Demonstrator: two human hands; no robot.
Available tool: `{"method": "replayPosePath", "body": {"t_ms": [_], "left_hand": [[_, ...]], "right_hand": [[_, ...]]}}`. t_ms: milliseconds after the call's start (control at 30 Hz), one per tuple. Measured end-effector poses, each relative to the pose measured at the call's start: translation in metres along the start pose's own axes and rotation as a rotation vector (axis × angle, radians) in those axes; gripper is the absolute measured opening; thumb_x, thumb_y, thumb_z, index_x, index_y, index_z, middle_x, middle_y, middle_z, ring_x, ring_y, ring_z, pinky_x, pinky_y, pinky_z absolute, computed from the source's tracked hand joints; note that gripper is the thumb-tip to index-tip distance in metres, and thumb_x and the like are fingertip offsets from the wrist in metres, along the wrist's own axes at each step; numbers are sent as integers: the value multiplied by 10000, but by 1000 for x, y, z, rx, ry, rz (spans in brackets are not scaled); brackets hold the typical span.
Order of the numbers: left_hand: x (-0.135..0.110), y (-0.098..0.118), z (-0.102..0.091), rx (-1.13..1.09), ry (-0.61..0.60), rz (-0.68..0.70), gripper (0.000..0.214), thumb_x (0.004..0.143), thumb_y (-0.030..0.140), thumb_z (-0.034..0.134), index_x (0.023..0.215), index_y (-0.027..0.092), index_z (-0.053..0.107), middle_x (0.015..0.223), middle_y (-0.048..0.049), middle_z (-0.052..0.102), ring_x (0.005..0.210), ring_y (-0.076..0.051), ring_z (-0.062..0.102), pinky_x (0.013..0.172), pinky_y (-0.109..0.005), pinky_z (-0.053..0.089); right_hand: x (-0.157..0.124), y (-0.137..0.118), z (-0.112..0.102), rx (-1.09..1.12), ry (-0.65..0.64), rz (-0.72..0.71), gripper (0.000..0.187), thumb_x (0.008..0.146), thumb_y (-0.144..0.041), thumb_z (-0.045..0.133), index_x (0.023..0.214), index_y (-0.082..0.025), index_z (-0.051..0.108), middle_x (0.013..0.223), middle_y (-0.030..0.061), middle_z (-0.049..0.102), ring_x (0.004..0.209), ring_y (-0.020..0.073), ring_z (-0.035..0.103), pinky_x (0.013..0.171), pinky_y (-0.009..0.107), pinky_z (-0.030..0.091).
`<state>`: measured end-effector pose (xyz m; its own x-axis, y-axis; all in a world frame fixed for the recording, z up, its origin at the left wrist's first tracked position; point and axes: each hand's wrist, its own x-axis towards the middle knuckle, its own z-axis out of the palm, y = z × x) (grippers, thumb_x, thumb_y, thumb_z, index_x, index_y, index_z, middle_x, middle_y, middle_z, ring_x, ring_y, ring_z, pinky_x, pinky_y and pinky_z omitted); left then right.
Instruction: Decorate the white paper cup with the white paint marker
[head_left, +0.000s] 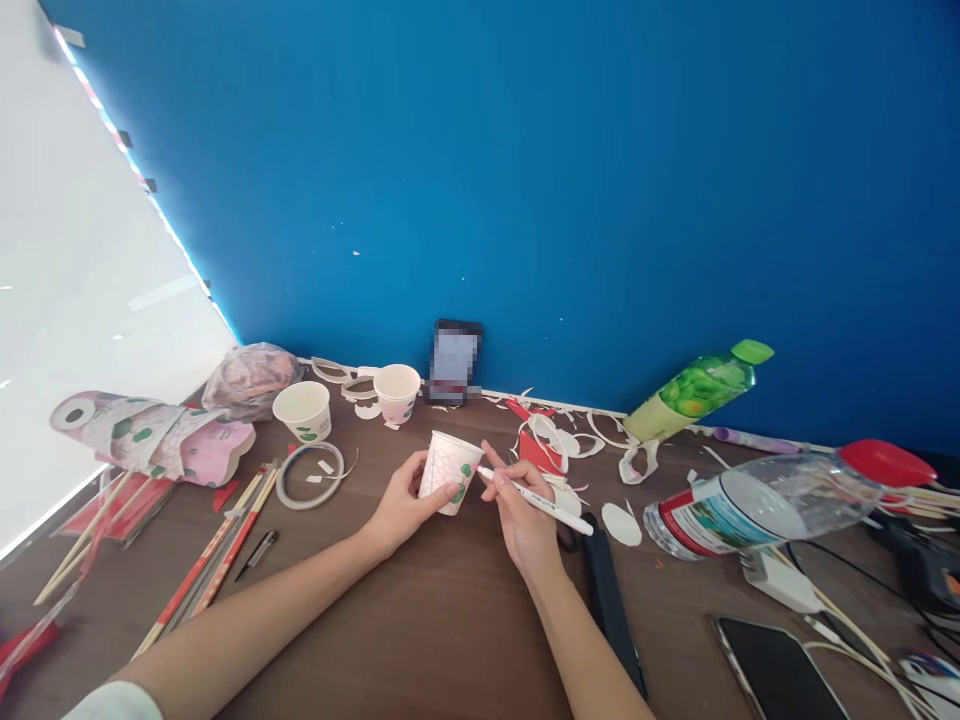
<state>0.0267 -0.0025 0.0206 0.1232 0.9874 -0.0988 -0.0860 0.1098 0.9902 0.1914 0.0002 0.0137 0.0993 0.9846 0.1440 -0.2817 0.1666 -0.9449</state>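
a: what are the hands doing?
b: the left hand [401,505] grips a small white paper cup with pink and green print [450,472] just above the dark wooden worktop [450,620], tilted. the right hand [525,515] is closed on a slim white pen [536,498], tip at the cup's side.
a: nearby?
b: two more white paper cups [304,410] behind, well apart.
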Motion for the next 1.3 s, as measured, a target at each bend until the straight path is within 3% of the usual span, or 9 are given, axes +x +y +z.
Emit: {"method": "replayPosePath", "body": {"t_ms": [767, 1000, 1300], "left_hand": [[1, -4, -3, -32, -28, 3, 447, 725, 464, 695, 1043, 162, 607, 1032, -79, 685, 964, -236, 616, 837, -327, 469], [1, -6, -4, -24, -40, -4, 423, 745, 453, 674, 1041, 159, 605, 1022, -76, 678, 950, -231, 607, 820, -317, 462], [-1, 1, -1, 10, -21, -21, 494, 697, 481, 700, 1047, 152, 583, 1048, -88, 671, 987, -242, 608, 852, -336, 470]], "right_hand": [[-1, -1, 3, 44, 53, 5, 255, 726, -379, 741, 685, -235, 535, 466, -34, 603, 1173, 296, 627, 990, 535, 455], [-1, -3, 2, 12, 52, 9, 255, 726, -354, 726, 632, -237, 520, 425, -58, 530, 1187, 305, 615, 994, 516, 436], [-4, -4, 6, 28, 38, -20, 195, 758, -347, 715, 681, -247, 566, 485, -40, 602, 1194, 293, 609, 1049, 533, 376]]}}
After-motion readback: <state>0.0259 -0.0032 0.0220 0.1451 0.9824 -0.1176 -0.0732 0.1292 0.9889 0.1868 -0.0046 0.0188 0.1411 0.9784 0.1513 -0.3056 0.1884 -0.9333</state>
